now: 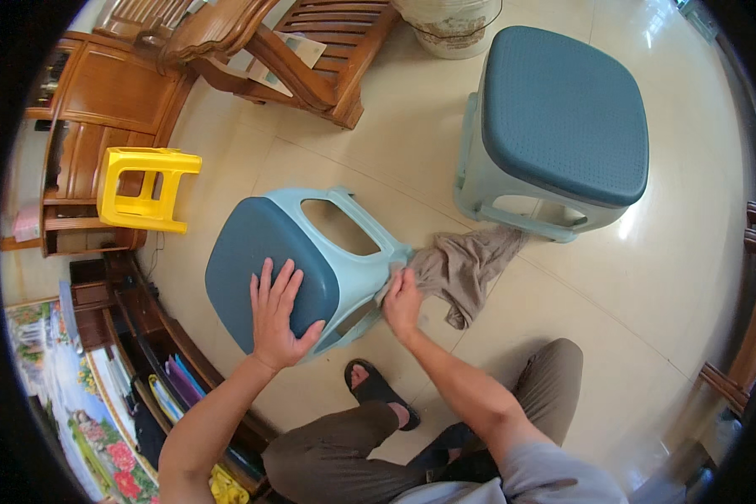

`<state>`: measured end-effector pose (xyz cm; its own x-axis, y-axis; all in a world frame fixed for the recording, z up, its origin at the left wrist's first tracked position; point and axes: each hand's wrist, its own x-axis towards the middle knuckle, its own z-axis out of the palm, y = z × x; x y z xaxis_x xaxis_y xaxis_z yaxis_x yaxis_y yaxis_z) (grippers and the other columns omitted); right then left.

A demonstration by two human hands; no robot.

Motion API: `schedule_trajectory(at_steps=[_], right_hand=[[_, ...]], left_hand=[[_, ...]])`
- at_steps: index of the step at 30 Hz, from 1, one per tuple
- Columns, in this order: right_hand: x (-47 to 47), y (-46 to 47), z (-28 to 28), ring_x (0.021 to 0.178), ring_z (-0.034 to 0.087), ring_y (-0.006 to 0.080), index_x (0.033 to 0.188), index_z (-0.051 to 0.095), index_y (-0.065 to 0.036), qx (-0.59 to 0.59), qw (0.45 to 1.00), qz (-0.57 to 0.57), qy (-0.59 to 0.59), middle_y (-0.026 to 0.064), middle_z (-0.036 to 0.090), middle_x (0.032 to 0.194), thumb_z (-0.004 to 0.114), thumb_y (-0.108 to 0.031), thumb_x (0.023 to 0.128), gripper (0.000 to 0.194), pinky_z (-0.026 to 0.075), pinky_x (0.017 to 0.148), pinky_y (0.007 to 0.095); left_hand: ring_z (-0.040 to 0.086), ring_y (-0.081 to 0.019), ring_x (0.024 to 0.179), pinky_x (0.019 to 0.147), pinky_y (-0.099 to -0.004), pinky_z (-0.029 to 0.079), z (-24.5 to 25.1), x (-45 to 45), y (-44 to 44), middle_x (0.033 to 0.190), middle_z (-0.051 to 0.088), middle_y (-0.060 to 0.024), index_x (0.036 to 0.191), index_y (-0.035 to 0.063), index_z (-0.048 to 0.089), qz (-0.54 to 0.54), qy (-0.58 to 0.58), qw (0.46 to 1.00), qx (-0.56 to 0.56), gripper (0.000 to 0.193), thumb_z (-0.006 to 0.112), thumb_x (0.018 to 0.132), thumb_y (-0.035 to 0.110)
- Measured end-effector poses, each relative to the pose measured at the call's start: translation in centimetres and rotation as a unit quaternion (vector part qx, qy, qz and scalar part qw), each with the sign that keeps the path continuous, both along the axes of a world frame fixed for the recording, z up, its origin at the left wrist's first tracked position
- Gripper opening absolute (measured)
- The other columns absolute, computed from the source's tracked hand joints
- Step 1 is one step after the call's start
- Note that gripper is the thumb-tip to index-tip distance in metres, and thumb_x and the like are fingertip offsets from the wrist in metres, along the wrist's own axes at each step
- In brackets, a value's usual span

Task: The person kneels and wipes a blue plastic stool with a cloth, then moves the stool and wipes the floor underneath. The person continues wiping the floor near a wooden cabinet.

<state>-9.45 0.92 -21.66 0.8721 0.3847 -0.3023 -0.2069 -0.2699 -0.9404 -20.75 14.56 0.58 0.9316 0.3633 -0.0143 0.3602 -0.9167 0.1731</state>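
Before me a plastic stool (227,271) with a dark blue seat and light blue legs is tipped on the tiled floor. My left hand (278,315) lies flat on its seat, fingers spread. At the leg end, my right hand (403,302) grips a bunched greyish-brown cloth (460,264) against a leg. The cloth's loose part trails to the right across the floor, towards a second stool. What my right fingers press on underneath is hidden.
A second blue stool (564,120) stands upright at the upper right. A small yellow stool (145,189) lies at the left by a wooden cabinet (120,88). Wooden slatted furniture (346,63) and a stained bucket (453,31) are farther back. My sandalled foot (378,387) is close in front.
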Motion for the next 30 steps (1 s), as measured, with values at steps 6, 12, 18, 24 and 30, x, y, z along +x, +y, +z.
schedule_trajectory(at_steps=[6,12,18,24,30], right_hand=[[-0.5,-0.2,2.6,0.068,0.065,0.0478,0.092,0.054,-0.010,-0.012,0.989,0.059,-0.136,0.0223,0.065,0.073,0.061,-0.026,0.103,0.020,0.048,0.058,0.0560],[-0.1,0.2,3.6,0.066,0.065,0.0481,0.095,0.062,-0.008,0.045,0.983,0.120,-0.132,0.0251,0.064,0.070,0.058,-0.027,0.105,0.022,0.050,0.057,0.0544],[1.9,0.6,3.1,0.065,0.065,0.0458,0.092,0.062,-0.007,-0.089,0.994,0.006,-0.068,0.0231,0.065,0.072,0.061,-0.025,0.103,0.021,0.049,0.058,0.0542],[2.2,1.5,3.1,0.086,0.061,0.0400,0.088,0.065,-0.010,0.080,0.971,0.134,-0.183,0.0139,0.064,0.085,0.067,-0.027,0.099,0.020,0.048,0.077,0.0515],[6.3,-0.1,-9.2,0.106,0.057,0.0352,0.103,0.068,-0.010,-0.079,0.962,0.178,-0.190,0.0129,0.062,0.105,0.066,-0.027,0.094,0.019,0.046,0.091,0.0494]], left_hand=[[0.026,-0.0503,0.157,0.123,-0.0683,0.015,0.1,-0.2,-0.2,0.168,0.037,-0.0177,0.160,0.0062,0.041,-0.003,0.013,1.000,-0.006,0.090,0.076,0.085,0.040],[0.024,-0.0508,0.157,0.124,-0.0695,0.013,0.2,0.1,-0.2,0.169,0.034,-0.0211,0.162,0.0059,0.037,-0.008,0.030,1.000,0.001,0.091,0.074,0.086,0.040],[0.024,-0.0512,0.157,0.123,-0.0702,0.013,0.2,0.3,-0.2,0.169,0.034,-0.0207,0.163,0.0056,0.035,-0.020,0.025,0.999,-0.003,0.095,0.076,0.084,0.038],[0.026,-0.0518,0.156,0.122,-0.0701,0.014,0.1,0.0,-0.3,0.169,0.036,-0.0192,0.162,0.0063,0.037,-0.014,0.019,1.000,-0.005,0.097,0.078,0.081,0.038],[0.027,-0.0513,0.156,0.123,-0.0688,0.015,0.2,0.0,-0.1,0.168,0.036,-0.0188,0.162,0.0070,0.038,-0.010,0.018,1.000,0.006,0.096,0.078,0.080,0.038]])
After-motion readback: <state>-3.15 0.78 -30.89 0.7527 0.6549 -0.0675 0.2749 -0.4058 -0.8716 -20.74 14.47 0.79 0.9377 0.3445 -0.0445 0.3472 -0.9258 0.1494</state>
